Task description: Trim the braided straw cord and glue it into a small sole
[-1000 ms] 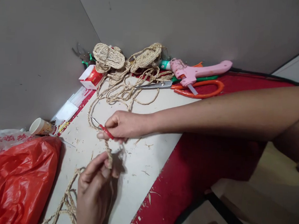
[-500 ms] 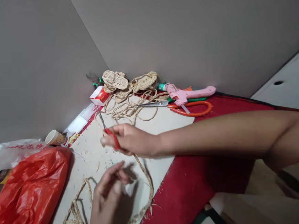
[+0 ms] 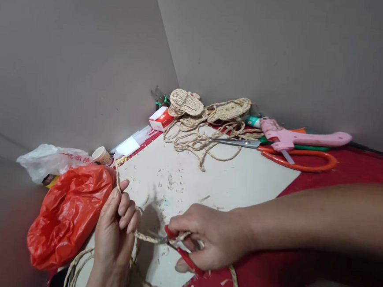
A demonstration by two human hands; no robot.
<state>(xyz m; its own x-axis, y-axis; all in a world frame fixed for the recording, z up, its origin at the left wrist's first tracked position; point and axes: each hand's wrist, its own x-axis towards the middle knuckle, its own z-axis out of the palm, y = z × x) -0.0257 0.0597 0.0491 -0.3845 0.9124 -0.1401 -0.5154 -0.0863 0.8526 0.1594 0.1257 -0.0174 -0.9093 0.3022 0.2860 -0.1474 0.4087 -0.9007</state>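
Note:
My left hand [image 3: 118, 226] is closed around a braided straw cord [image 3: 147, 237], whose tip sticks up above the thumb. From this hand the cord runs right to my right hand [image 3: 212, 238], which grips small red-handled scissors [image 3: 187, 258]. The scissor handles are spread, and the cord crosses at the blades. Another stretch of cord loops below both hands near the bottom edge. Whether my right fingers also pinch the cord is hard to make out.
Coiled straw cord [image 3: 186, 102], large orange-handled scissors [image 3: 309, 160] and a pink glue gun [image 3: 307, 138] lie along the back wall. To the left are a red plastic bag [image 3: 69, 218], a paper cup [image 3: 101, 155] and a small red-white box [image 3: 160, 118]. Straw scraps litter the white board [image 3: 242, 178].
My right hand has come back from the far cord pile with the red scissors, bringing them to the cord. My left hand, loosely open before, now grips the cord. The view has shifted left.

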